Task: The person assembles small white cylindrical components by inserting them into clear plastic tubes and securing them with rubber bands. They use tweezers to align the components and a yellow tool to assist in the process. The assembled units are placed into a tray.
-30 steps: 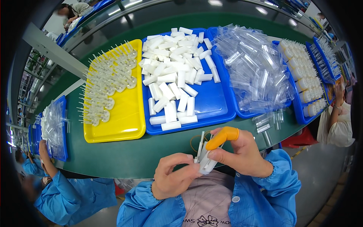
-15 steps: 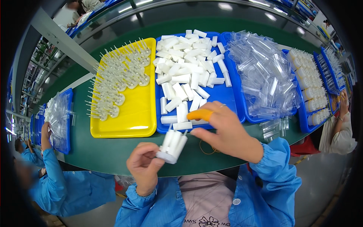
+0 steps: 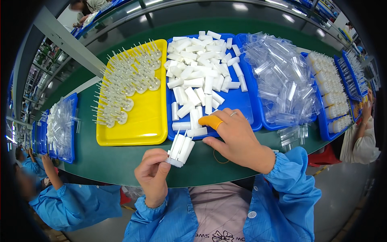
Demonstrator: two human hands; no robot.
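Observation:
My left hand (image 3: 154,174) pinches a round, pale base (image 3: 175,161) between thumb and fingers, just in front of the middle blue tray. White tubes (image 3: 182,147) stand on this base, tilted up and to the right, with thin pin tips showing beside them. My right hand (image 3: 240,139) hovers over the front edge of the middle blue tray (image 3: 246,117), thumb and index finger apart. An orange finger cot (image 3: 211,121) covers its index finger. Nearest to these fingertips lies a loose white tube (image 3: 196,132) at the tray's front rim; whether they touch it I cannot tell.
Pinned round bases (image 3: 131,76) fill part of the yellow tray (image 3: 141,135) on the left. Clear plastic sleeves (image 3: 282,72) heap in a blue tray at right, some spilling onto the green table (image 3: 117,161). Farther right stand trays of white assemblies (image 3: 332,92). A co-worker's sleeve (image 3: 80,197) is at left.
My left hand has turned the base with its tubes and lowered the tubes' upper ends slightly to the left. My right hand has shifted only a little. The co-worker's arm at left moved down.

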